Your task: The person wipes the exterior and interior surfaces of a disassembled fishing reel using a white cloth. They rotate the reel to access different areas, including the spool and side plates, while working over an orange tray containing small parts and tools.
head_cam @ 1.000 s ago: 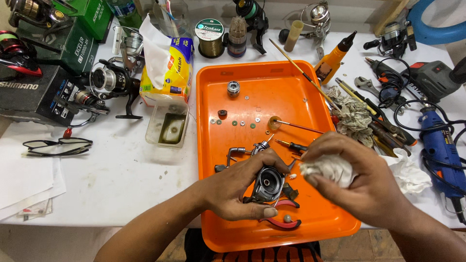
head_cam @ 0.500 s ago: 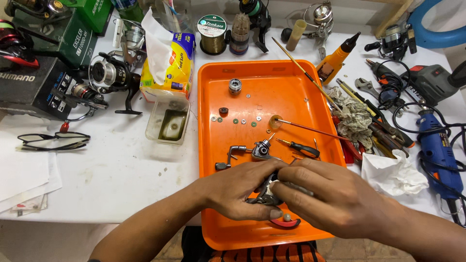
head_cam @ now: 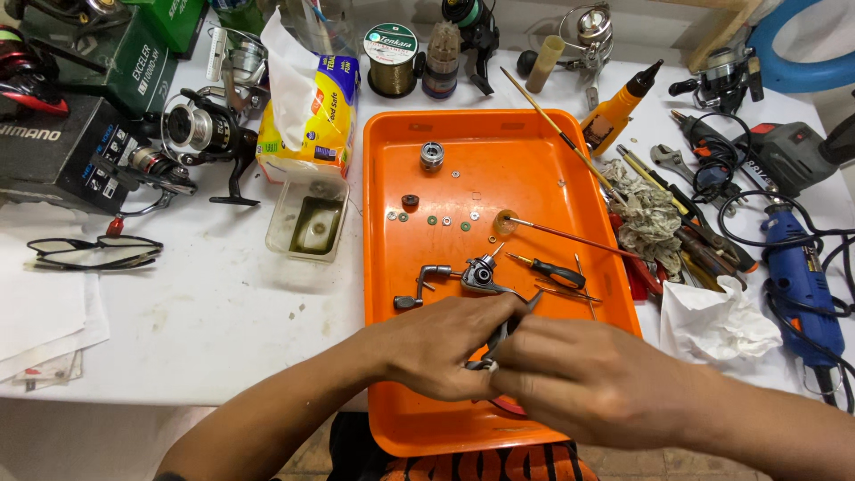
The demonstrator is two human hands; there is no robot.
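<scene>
Both my hands meet over the near half of the orange tray (head_cam: 378, 178). My left hand (head_cam: 436, 343) grips a dark metal fishing reel body (head_cam: 495, 340), and my right hand (head_cam: 588, 379) pinches the same part from the right, hiding most of it. Just beyond my fingers lie a grey reel piece (head_cam: 481, 272) and a bent crank handle (head_cam: 423, 285). A black-handled screwdriver (head_cam: 548, 267), a row of small washers (head_cam: 432, 218), a round silver part (head_cam: 432, 156) and a thin red rod (head_cam: 570, 236) also lie in the tray.
A crumpled white tissue (head_cam: 717, 325) lies right of the tray, beside a blue rotary tool (head_cam: 797, 267), a dirty rag (head_cam: 646, 214) and hand tools. On the left are a plastic tub (head_cam: 312, 223), a tissue pack (head_cam: 307, 111), a spinning reel (head_cam: 200, 134), glasses (head_cam: 93, 252) and a black box (head_cam: 53, 151).
My right hand let go of the white tissue, which now lies right of the tray. The hand moved left onto the reel body that my left hand holds.
</scene>
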